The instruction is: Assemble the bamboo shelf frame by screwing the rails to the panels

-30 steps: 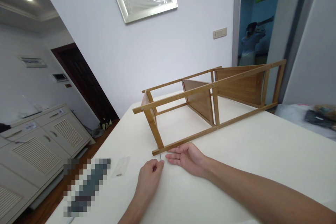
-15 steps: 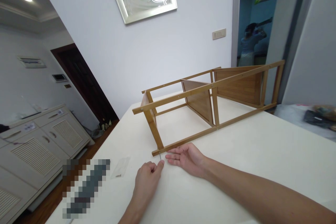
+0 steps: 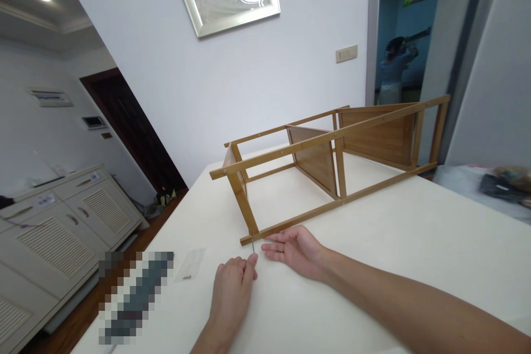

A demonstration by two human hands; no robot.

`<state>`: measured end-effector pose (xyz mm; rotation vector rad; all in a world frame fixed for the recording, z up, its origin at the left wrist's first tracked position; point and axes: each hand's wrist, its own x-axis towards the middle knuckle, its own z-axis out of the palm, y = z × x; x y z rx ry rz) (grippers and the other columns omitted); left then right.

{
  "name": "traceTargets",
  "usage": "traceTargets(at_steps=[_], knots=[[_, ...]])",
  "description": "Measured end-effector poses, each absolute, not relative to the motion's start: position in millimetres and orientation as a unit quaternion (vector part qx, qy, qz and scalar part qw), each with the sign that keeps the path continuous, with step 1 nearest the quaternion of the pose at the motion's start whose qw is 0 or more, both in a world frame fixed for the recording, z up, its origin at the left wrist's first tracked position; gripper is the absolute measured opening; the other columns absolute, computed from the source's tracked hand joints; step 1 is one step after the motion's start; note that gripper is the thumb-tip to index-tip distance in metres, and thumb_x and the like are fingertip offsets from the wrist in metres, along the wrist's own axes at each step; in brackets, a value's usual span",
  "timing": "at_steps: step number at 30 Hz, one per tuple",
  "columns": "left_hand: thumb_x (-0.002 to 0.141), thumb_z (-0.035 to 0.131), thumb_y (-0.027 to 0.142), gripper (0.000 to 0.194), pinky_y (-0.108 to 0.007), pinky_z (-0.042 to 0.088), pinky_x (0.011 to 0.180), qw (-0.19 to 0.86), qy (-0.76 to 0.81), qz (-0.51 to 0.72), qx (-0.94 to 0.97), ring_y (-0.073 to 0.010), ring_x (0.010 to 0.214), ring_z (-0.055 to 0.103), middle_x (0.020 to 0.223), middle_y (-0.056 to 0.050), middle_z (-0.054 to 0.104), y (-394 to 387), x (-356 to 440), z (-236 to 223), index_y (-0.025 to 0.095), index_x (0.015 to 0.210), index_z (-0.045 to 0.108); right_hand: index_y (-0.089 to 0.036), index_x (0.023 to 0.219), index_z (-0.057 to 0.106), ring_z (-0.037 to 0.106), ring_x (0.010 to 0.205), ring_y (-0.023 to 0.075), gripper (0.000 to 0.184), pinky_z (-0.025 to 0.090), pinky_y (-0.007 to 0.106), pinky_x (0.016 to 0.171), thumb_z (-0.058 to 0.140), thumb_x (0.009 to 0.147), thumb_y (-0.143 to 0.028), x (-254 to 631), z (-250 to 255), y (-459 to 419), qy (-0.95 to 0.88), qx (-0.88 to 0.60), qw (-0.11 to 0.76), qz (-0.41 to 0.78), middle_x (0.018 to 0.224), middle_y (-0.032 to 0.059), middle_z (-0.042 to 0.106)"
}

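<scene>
A wooden shelf frame [image 3: 296,215] lies on its side on the white table [image 3: 373,254], with slatless panels set between its rails. My left hand [image 3: 234,287] is closed around a thin metal rod like a hex key [image 3: 254,246], its handle end hidden in the fist. The rod's far tip meets the near end of the lowest rail, by the corner joint. Beside that corner, my right hand [image 3: 294,253] rests palm-up with fingers stretched out. Its upper fingertips lie close against the rail; whether they touch it I cannot tell.
A small clear plastic bag [image 3: 191,265] with a screw [image 3: 187,277] lies left of my left hand. Further left is a pixelated dark object [image 3: 139,298] at the table's edge. The wall [image 3: 290,77] stands behind the frame; a white cabinet [image 3: 70,232] is at the left.
My left wrist has turned and the hand's thumb has shifted slightly left, with the rod still at the rail's end. My right hand and the frame have stayed put.
</scene>
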<state>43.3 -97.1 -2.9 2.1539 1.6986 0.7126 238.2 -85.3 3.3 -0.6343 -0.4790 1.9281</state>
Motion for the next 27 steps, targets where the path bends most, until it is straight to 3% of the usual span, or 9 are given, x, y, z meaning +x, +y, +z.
traceTargets(at_steps=[12,19,23,27], knots=[[0.088,0.042,0.062,0.054,-0.031,0.032,0.061,0.193,0.631,0.257,0.706,-0.021,0.059,0.055,0.057,-0.002,0.062,-95,44,-1,0.022,0.058,0.061,-0.011,0.076,0.064,0.068,0.089,0.0224,0.018,0.05,0.037,0.091,0.057,0.059,-0.01,238,5,-86,-0.205,-0.269,0.502,0.796,0.087,0.012,0.068],[0.092,0.046,0.048,0.047,-0.032,0.035,0.068,0.048,0.581,0.298,0.756,-0.0161,0.055,0.049,0.056,0.001,0.056,-93,44,-13,0.022,0.053,0.048,-0.01,0.075,0.066,0.068,0.089,0.0235,0.019,0.049,0.038,0.093,0.057,0.058,-0.01,238,4,-86,-0.2,-0.275,0.503,0.795,0.086,0.0111,0.068],[0.096,0.044,0.041,0.042,-0.032,0.034,0.069,-0.028,0.538,0.312,0.782,-0.0166,0.059,0.052,0.062,0.0,0.058,-93,45,-17,0.021,0.061,0.054,-0.008,0.075,0.067,0.069,0.087,0.023,0.02,0.05,0.037,0.091,0.056,0.059,-0.01,238,4,-86,-0.198,-0.273,0.504,0.795,0.087,0.0121,0.069],[0.097,0.042,0.04,0.042,-0.033,0.034,0.07,-0.04,0.533,0.301,0.79,-0.0172,0.06,0.053,0.063,0.0,0.06,-94,44,-17,0.021,0.063,0.056,-0.008,0.076,0.068,0.069,0.088,0.0236,0.021,0.05,0.038,0.092,0.055,0.06,-0.009,237,3,-85,-0.192,-0.27,0.506,0.796,0.086,0.0117,0.069]])
